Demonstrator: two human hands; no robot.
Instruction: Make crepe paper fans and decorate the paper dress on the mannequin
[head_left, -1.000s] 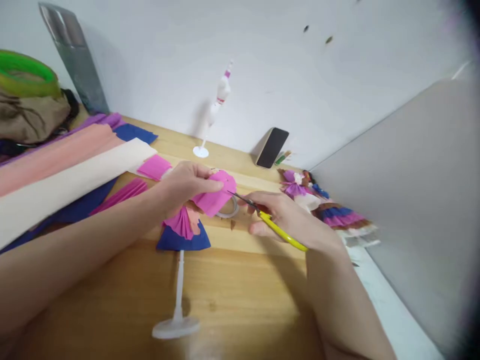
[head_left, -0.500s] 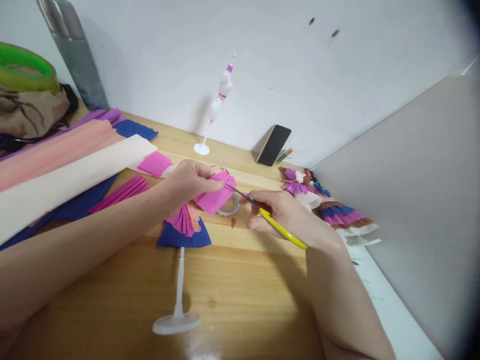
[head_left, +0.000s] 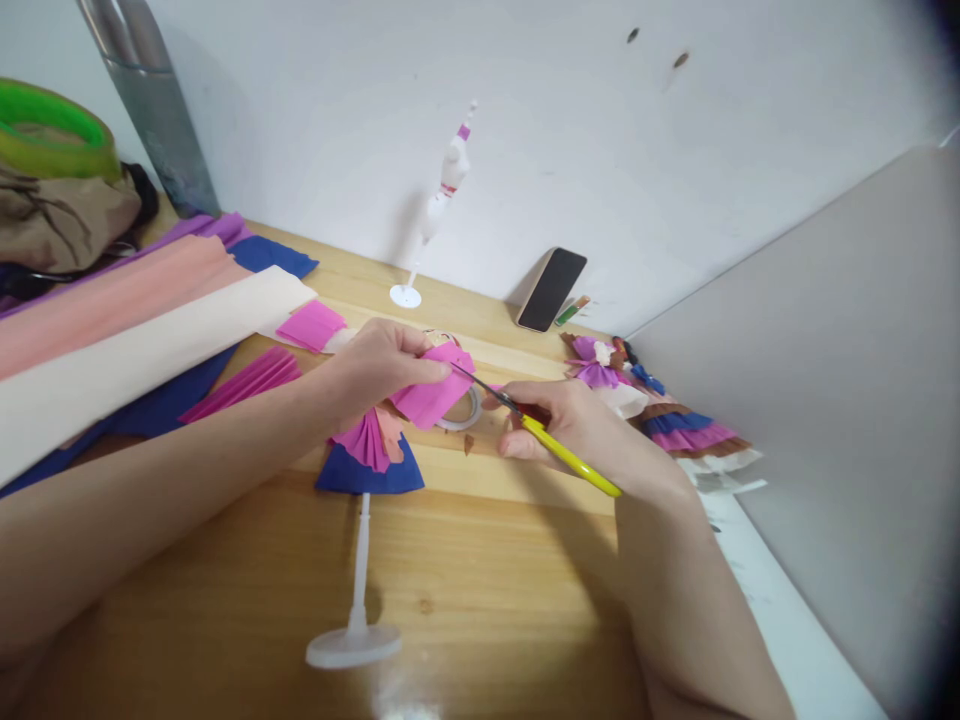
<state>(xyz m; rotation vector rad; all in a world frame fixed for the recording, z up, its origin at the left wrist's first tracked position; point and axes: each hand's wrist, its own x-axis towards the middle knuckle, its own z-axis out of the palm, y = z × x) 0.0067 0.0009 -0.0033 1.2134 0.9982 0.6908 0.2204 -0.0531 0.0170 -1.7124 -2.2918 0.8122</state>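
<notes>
My left hand (head_left: 401, 360) pinches a piece of pink crepe paper (head_left: 435, 398) between thumb and fingers. In my right hand (head_left: 551, 425) is a pair of scissors (head_left: 571, 458) with yellow handles, its blade tips touching the pink paper near my left thumb. Below the paper stands a small white dress form (head_left: 361, 560), wearing a blue paper skirt (head_left: 367, 470) with a pleated pink piece and a peach piece over it. A roll of tape (head_left: 469, 412) lies behind the pink paper, partly hidden.
Strips of crepe paper, cream (head_left: 165, 360) and peach (head_left: 120, 300) among them, lie at left beside a folded pink piece (head_left: 311, 325). At the back are a second white form (head_left: 452, 170), a phone (head_left: 553, 290) and a flask (head_left: 154, 110). Finished-looking paper dresses (head_left: 690, 425) lie right.
Both hands, the paper and the scissors look almost the same as before. The whole view has shifted slightly.
</notes>
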